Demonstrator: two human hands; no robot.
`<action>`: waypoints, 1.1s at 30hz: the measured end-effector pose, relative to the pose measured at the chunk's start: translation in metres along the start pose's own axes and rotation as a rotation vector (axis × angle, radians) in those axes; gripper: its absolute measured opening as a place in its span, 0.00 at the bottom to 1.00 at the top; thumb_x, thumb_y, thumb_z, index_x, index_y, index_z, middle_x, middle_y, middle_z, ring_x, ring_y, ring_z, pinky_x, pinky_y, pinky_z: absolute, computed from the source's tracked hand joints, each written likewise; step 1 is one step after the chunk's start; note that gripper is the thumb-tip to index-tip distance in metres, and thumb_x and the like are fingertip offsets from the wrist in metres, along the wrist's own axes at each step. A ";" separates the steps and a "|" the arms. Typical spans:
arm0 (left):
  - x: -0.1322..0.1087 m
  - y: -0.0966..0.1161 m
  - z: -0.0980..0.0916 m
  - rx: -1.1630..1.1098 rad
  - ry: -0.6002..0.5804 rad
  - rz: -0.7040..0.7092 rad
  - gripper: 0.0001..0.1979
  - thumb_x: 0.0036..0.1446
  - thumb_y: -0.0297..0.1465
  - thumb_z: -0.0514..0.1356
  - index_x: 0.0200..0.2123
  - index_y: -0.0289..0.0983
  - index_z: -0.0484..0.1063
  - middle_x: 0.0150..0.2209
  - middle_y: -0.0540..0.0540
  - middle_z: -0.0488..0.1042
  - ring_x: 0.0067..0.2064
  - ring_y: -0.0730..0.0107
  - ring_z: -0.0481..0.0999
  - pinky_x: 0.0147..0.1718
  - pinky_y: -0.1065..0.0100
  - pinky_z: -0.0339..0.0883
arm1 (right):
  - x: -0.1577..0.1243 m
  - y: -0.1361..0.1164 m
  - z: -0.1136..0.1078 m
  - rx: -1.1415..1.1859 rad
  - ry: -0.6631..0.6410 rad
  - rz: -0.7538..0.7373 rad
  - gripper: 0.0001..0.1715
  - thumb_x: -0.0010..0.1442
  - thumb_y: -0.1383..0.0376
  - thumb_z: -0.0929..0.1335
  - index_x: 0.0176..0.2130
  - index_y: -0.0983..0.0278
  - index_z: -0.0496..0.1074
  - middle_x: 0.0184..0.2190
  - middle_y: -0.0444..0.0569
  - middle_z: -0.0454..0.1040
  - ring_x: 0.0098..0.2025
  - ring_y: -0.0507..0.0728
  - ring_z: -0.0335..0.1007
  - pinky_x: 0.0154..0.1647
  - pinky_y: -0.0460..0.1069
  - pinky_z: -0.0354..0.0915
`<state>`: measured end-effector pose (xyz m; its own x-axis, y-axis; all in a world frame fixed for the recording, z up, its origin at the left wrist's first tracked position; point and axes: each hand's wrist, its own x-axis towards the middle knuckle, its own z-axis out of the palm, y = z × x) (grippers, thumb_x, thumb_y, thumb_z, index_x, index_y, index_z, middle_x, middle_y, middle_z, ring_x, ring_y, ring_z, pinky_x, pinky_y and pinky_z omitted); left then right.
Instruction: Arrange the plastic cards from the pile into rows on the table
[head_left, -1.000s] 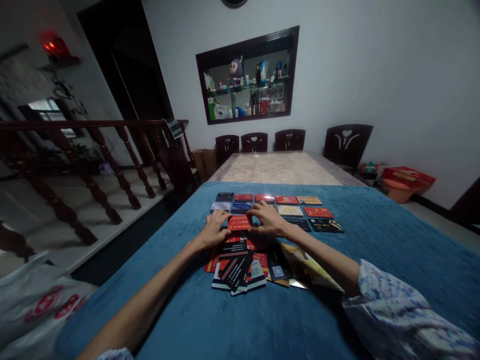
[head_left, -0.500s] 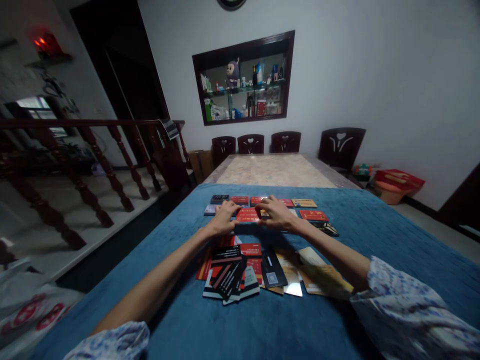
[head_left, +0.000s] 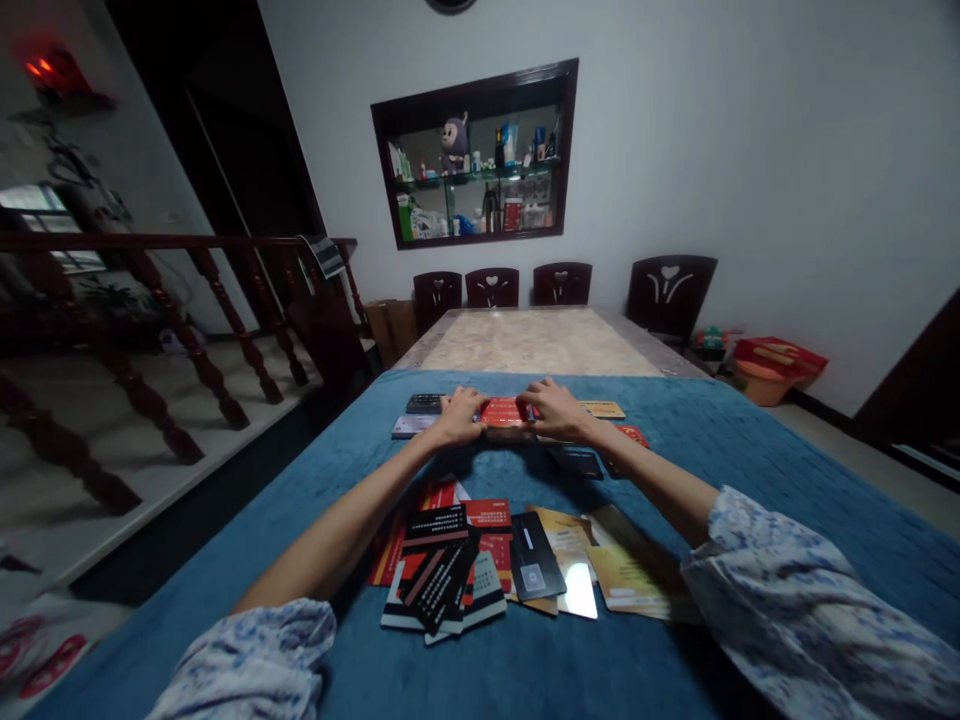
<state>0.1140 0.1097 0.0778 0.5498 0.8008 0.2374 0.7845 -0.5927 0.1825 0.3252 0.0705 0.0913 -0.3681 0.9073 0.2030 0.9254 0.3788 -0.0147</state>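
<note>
A red card [head_left: 502, 412] is pinched at its left edge by my left hand [head_left: 459, 416] and at its right edge by my right hand [head_left: 559, 413]. It is over the rows of cards at the back of the blue cloth. Beside my left hand lie a black card [head_left: 424, 403] and a pale purple card [head_left: 412, 428]. A yellow card [head_left: 604, 409] and a dark card [head_left: 579, 464] lie near my right hand. My hands hide part of these rows. Closer to me is a loose overlapping spread with black cards [head_left: 442, 575], red cards [head_left: 489, 514] and yellow cards [head_left: 630, 580].
The blue cloth [head_left: 337, 640] covers the near part of the table, and the marbled tabletop [head_left: 525, 340] shows beyond it. Chairs [head_left: 562, 284] stand at the far end. To the left runs a wooden railing [head_left: 225, 240]; at right sits an orange bucket [head_left: 765, 383].
Both hands have moved slightly away from me with the red card, to the back row. My view has shifted a little to the right.
</note>
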 end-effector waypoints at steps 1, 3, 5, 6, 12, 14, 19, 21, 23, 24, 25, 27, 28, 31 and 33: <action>0.004 0.000 0.002 0.009 -0.001 0.000 0.19 0.53 0.28 0.62 0.50 0.37 0.73 0.51 0.39 0.71 0.55 0.47 0.64 0.51 0.49 0.59 | 0.002 0.002 0.000 -0.009 -0.006 0.009 0.16 0.58 0.59 0.71 0.45 0.62 0.76 0.49 0.58 0.71 0.52 0.67 0.60 0.42 0.55 0.60; 0.012 -0.001 0.004 0.032 -0.012 -0.008 0.19 0.54 0.29 0.61 0.50 0.38 0.73 0.51 0.39 0.71 0.56 0.47 0.63 0.50 0.49 0.59 | 0.008 0.007 0.002 -0.033 -0.023 0.028 0.18 0.58 0.58 0.71 0.47 0.61 0.76 0.50 0.58 0.71 0.54 0.68 0.59 0.43 0.55 0.61; 0.020 -0.001 0.006 0.068 -0.035 -0.030 0.19 0.54 0.30 0.60 0.51 0.40 0.72 0.52 0.41 0.70 0.56 0.49 0.63 0.50 0.51 0.60 | 0.014 0.011 0.004 -0.056 -0.041 0.048 0.20 0.58 0.57 0.70 0.49 0.60 0.75 0.51 0.58 0.71 0.55 0.69 0.59 0.44 0.55 0.61; 0.023 -0.001 0.006 0.085 -0.049 -0.043 0.19 0.55 0.30 0.59 0.51 0.40 0.71 0.53 0.41 0.70 0.56 0.49 0.63 0.50 0.52 0.60 | 0.017 0.013 0.005 -0.064 -0.050 0.057 0.21 0.58 0.56 0.70 0.50 0.59 0.74 0.51 0.58 0.71 0.56 0.69 0.59 0.44 0.55 0.61; 0.041 0.000 0.010 0.132 -0.089 -0.099 0.21 0.53 0.29 0.59 0.52 0.41 0.71 0.55 0.41 0.69 0.57 0.49 0.62 0.49 0.52 0.60 | 0.033 0.023 0.010 -0.093 -0.098 0.083 0.25 0.57 0.58 0.69 0.53 0.61 0.72 0.52 0.59 0.72 0.56 0.71 0.59 0.47 0.59 0.61; 0.047 0.000 0.012 0.136 -0.098 -0.111 0.22 0.53 0.29 0.58 0.53 0.41 0.70 0.54 0.40 0.69 0.57 0.49 0.62 0.49 0.52 0.60 | 0.037 0.026 0.012 -0.098 -0.108 0.091 0.25 0.57 0.57 0.68 0.53 0.60 0.72 0.52 0.60 0.72 0.57 0.71 0.59 0.48 0.60 0.61; 0.060 -0.003 0.023 0.160 -0.122 -0.113 0.21 0.53 0.30 0.57 0.52 0.41 0.70 0.53 0.40 0.70 0.57 0.47 0.61 0.50 0.49 0.59 | 0.047 0.034 0.016 -0.104 -0.157 0.123 0.25 0.57 0.57 0.67 0.53 0.60 0.73 0.53 0.60 0.71 0.57 0.71 0.59 0.49 0.61 0.61; 0.064 -0.005 0.027 0.172 -0.131 -0.117 0.21 0.53 0.30 0.58 0.53 0.41 0.70 0.53 0.39 0.69 0.57 0.47 0.61 0.51 0.48 0.59 | 0.050 0.037 0.018 -0.112 -0.181 0.128 0.24 0.57 0.58 0.67 0.53 0.60 0.73 0.53 0.60 0.72 0.57 0.71 0.59 0.49 0.62 0.60; 0.067 -0.006 0.031 0.178 -0.144 -0.123 0.21 0.54 0.30 0.57 0.53 0.41 0.70 0.53 0.39 0.69 0.58 0.46 0.61 0.51 0.46 0.58 | 0.053 0.038 0.020 -0.120 -0.199 0.130 0.24 0.57 0.59 0.67 0.52 0.60 0.73 0.52 0.60 0.72 0.57 0.71 0.59 0.49 0.62 0.60; 0.068 -0.007 0.032 0.182 -0.151 -0.127 0.21 0.54 0.30 0.57 0.53 0.41 0.70 0.54 0.38 0.69 0.58 0.46 0.61 0.51 0.46 0.58 | 0.055 0.038 0.021 -0.122 -0.206 0.131 0.24 0.57 0.59 0.67 0.52 0.60 0.74 0.52 0.60 0.72 0.57 0.71 0.59 0.49 0.62 0.60; 0.068 -0.007 0.032 0.185 -0.159 -0.129 0.21 0.54 0.30 0.57 0.52 0.41 0.70 0.54 0.38 0.69 0.58 0.46 0.61 0.51 0.46 0.58 | 0.056 0.038 0.021 -0.123 -0.215 0.133 0.24 0.56 0.59 0.67 0.52 0.60 0.74 0.52 0.60 0.72 0.57 0.71 0.59 0.49 0.61 0.60; 0.068 -0.007 0.033 0.190 -0.174 -0.133 0.20 0.54 0.30 0.57 0.52 0.41 0.70 0.54 0.38 0.69 0.58 0.46 0.61 0.52 0.45 0.58 | 0.058 0.038 0.023 -0.121 -0.235 0.131 0.24 0.56 0.59 0.67 0.52 0.59 0.74 0.52 0.60 0.72 0.58 0.71 0.59 0.49 0.61 0.60; 0.068 -0.007 0.033 0.191 -0.182 -0.134 0.20 0.54 0.30 0.57 0.52 0.41 0.70 0.54 0.38 0.69 0.59 0.46 0.61 0.51 0.45 0.58 | 0.059 0.037 0.023 -0.118 -0.244 0.126 0.24 0.56 0.59 0.67 0.52 0.59 0.74 0.52 0.60 0.72 0.58 0.71 0.59 0.50 0.61 0.60; 0.067 -0.006 0.032 0.193 -0.203 -0.128 0.19 0.54 0.29 0.57 0.51 0.41 0.71 0.54 0.38 0.69 0.59 0.47 0.60 0.51 0.46 0.58 | 0.060 0.036 0.025 -0.111 -0.255 0.114 0.23 0.55 0.61 0.67 0.50 0.60 0.75 0.53 0.61 0.72 0.58 0.71 0.59 0.50 0.62 0.60; 0.067 -0.006 0.031 0.193 -0.215 -0.120 0.17 0.54 0.29 0.57 0.48 0.40 0.72 0.54 0.39 0.70 0.59 0.46 0.60 0.50 0.46 0.59 | 0.061 0.036 0.026 -0.108 -0.256 0.112 0.23 0.55 0.62 0.67 0.50 0.61 0.75 0.53 0.61 0.72 0.58 0.72 0.58 0.50 0.63 0.60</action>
<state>0.1554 0.1700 0.0628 0.4820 0.8761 0.0145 0.8761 -0.4821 0.0077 0.3339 0.1445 0.0781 -0.2613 0.9641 -0.0477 0.9607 0.2646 0.0838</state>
